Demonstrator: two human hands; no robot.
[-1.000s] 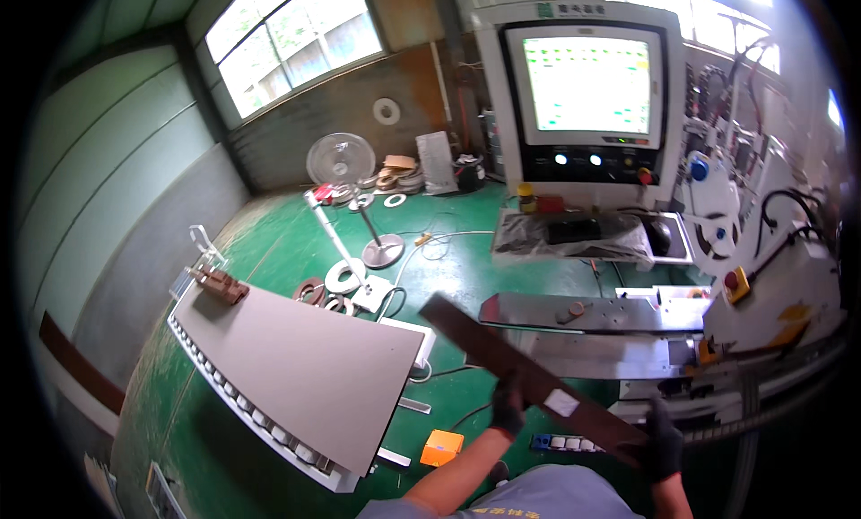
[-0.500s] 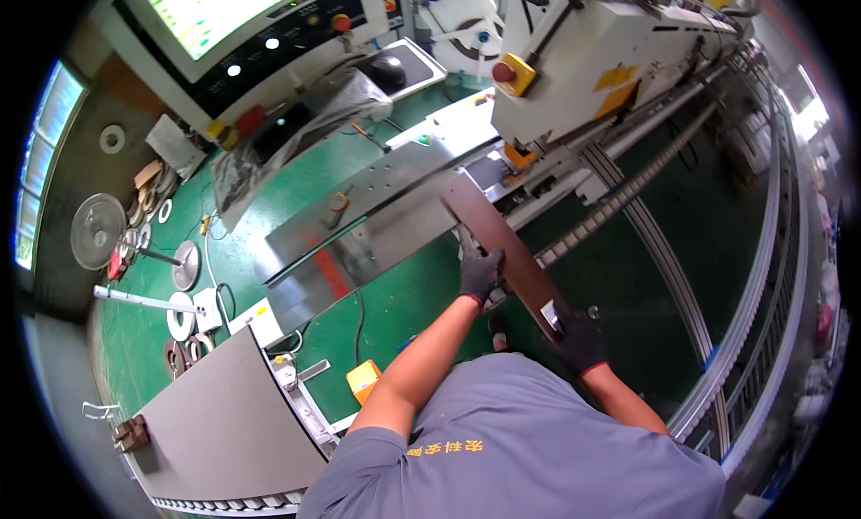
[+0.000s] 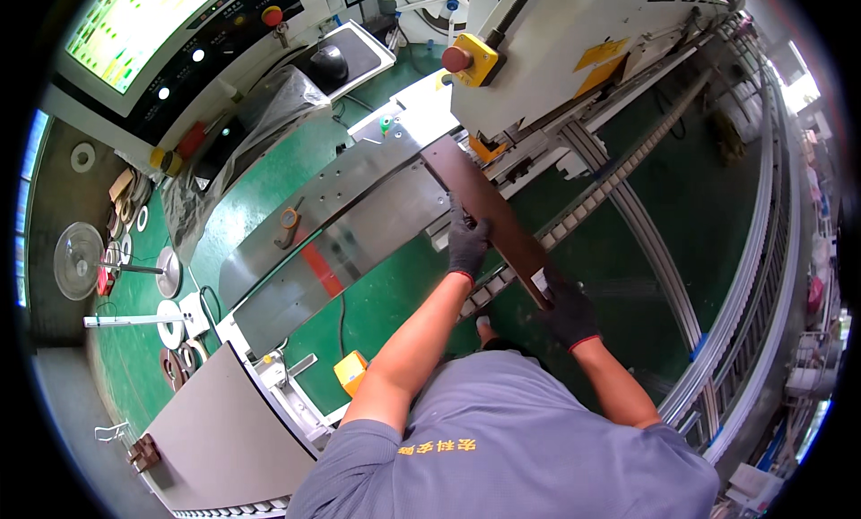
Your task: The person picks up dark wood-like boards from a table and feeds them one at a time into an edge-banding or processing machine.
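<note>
A long flat brown board [image 3: 491,211] slants from the end of the metal machine table [image 3: 395,210] down toward me. My left hand [image 3: 468,244], in a dark glove with a red cuff, grips the board's left edge near its middle. Closed round the near end is my right hand [image 3: 570,315], gloved the same way. A small white label [image 3: 540,280] shows on the board beside the right fingers. The board's far end rests at the right end of the metal table, close to the machine head. Palms and some fingertips are hidden.
The white machine head [image 3: 574,53] with a red-and-yellow stop button [image 3: 471,60] stands just beyond the board. Roller rails [image 3: 614,183] run to the right. An orange-handled tool [image 3: 289,223] lies on the table. A control panel with a screen [image 3: 143,26] is at far left.
The view has shifted, so machine and table sit differently in the picture. The board's far end now lies nearer the machine head, past the table's end. Both hands keep their hold.
</note>
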